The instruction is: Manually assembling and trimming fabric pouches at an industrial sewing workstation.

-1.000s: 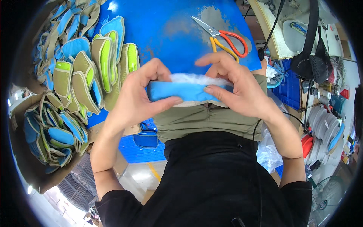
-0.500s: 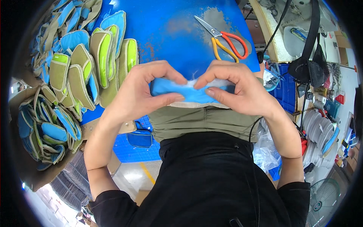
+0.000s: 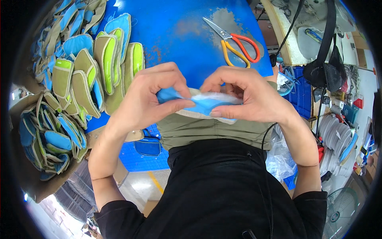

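Between my two hands, just over my lap at the near edge of the blue table, is a blue padded fabric piece with a pale trim and white fluffy filling along its upper edge. My left hand pinches its left part between thumb and fingers. My right hand grips the right part, thumb in front and the fingers curled behind, partly hidden by the cloth. Beyond my right hand lie scissors with one red and one yellow handle, blades apart and pointing to the far left.
Green, tan and blue padded pieces are piled on the table's left side. Below them, a cardboard box holds more. A blue crate stands beyond the table's right edge, near a hanging black strap. A fan is at lower right.
The fabric piece has bent and opened along its top, showing more white filling. My right fingers have moved up and back from its edge, and the right thumb has shifted slightly left and down.
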`<action>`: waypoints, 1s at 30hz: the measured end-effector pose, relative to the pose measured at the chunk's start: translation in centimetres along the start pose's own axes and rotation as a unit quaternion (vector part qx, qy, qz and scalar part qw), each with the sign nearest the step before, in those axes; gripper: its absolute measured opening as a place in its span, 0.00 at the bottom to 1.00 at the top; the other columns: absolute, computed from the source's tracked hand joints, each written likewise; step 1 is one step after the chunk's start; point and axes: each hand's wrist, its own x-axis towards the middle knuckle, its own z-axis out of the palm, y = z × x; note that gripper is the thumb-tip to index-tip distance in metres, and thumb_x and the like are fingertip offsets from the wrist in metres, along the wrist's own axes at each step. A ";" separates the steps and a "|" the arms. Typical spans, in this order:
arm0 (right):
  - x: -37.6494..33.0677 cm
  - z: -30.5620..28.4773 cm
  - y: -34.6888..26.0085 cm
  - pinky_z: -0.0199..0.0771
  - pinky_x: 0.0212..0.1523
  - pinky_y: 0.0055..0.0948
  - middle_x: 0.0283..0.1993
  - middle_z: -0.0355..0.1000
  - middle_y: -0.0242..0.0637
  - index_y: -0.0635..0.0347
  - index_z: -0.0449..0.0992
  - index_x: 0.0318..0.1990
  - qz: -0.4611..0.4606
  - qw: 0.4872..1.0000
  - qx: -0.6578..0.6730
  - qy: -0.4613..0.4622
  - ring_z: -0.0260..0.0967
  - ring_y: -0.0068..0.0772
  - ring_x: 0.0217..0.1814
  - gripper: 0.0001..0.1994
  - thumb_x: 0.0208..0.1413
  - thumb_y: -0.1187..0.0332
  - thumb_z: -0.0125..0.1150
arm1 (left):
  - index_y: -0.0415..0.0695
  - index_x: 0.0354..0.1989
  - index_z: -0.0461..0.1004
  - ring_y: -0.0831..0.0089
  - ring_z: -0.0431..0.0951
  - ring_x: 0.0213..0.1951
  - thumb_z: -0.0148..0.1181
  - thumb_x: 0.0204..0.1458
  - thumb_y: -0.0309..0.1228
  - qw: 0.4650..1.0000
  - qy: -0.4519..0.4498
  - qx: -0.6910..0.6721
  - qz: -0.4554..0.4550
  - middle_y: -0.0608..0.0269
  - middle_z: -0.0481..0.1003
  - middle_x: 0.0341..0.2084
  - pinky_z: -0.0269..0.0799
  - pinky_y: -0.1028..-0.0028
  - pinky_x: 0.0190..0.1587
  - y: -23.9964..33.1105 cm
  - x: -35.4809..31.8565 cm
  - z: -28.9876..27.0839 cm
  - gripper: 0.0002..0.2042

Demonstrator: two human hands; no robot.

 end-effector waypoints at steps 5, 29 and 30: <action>0.5 0.7 1.7 0.74 0.50 0.31 0.45 0.79 0.37 0.59 0.80 0.50 -0.159 0.987 0.005 0.032 0.75 0.35 0.48 0.17 0.54 0.67 0.75 | 0.40 0.32 0.81 0.66 0.79 0.33 0.78 0.44 0.20 1.000 0.017 0.005 0.020 0.61 0.77 0.31 0.72 0.70 0.35 0.3 0.3 0.1 0.10; 4.2 2.4 8.6 0.65 0.57 0.44 0.46 0.73 0.32 0.50 0.79 0.45 -0.179 0.897 -0.382 0.132 0.72 0.40 0.53 0.16 0.48 0.65 0.75 | 0.48 0.37 0.77 0.58 0.77 0.51 0.77 0.42 0.30 0.943 0.103 0.313 0.052 0.64 0.79 0.48 0.67 0.59 0.56 -9.3 -2.3 4.9 0.15; 4.2 2.3 8.5 0.65 0.57 0.44 0.46 0.73 0.32 0.50 0.79 0.45 -0.173 0.900 -0.380 0.123 0.72 0.40 0.53 0.16 0.48 0.65 0.75 | 0.48 0.37 0.76 0.58 0.77 0.49 0.77 0.41 0.30 0.945 0.111 0.303 0.060 0.65 0.78 0.46 0.68 0.59 0.55 -9.3 -2.2 5.0 0.16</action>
